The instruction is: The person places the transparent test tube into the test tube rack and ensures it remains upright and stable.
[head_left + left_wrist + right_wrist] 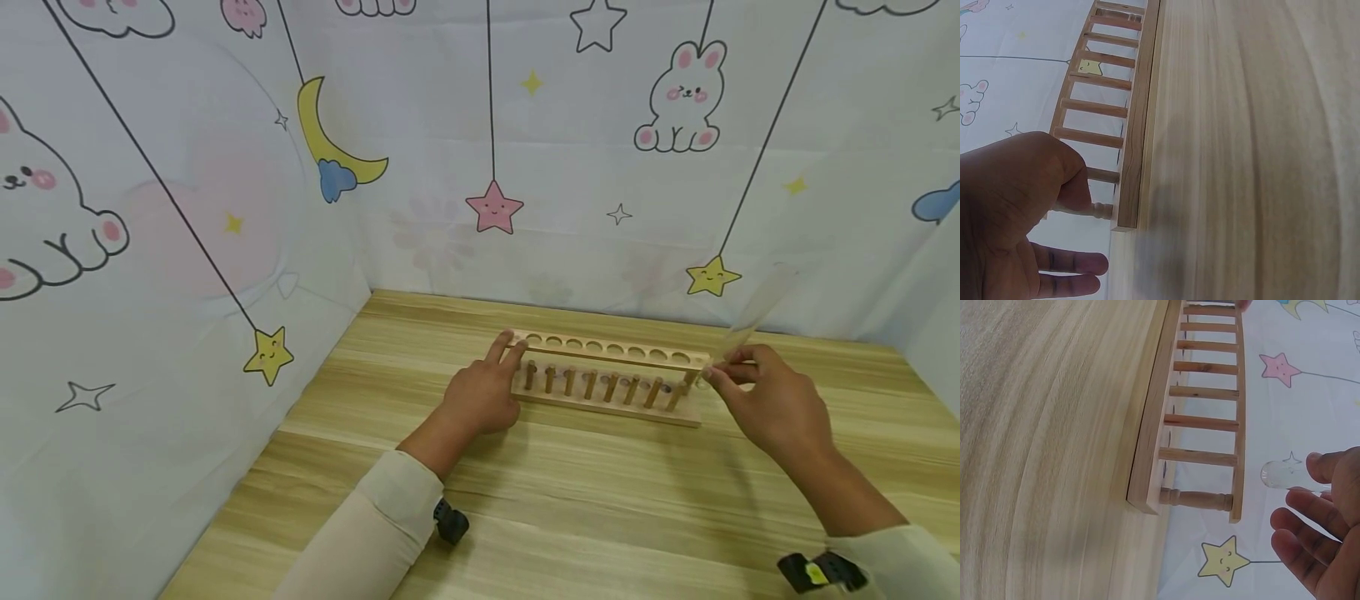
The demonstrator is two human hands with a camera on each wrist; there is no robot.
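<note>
A wooden test tube rack (607,408) stands on the table, with a top rail of round holes and a row of pegs below. My left hand (483,396) holds its left end, two fingers over the top rail. In the left wrist view, the left thumb (1075,184) bends at the end post and two other fingers stretch out below. My right hand (783,404) pinches a clear glass test tube (750,321) beside the rack's right end. The tube slants up to the right; its rounded end (1275,475) pokes out past the fingertips in the right wrist view.
The wood-grain table (585,492) reaches back to a white cloth backdrop (420,125) printed with rabbits, stars and a moon. More of this cloth hangs along the left and right sides. Each wrist wears a black strap, the left strap (450,522) at the sleeve cuff.
</note>
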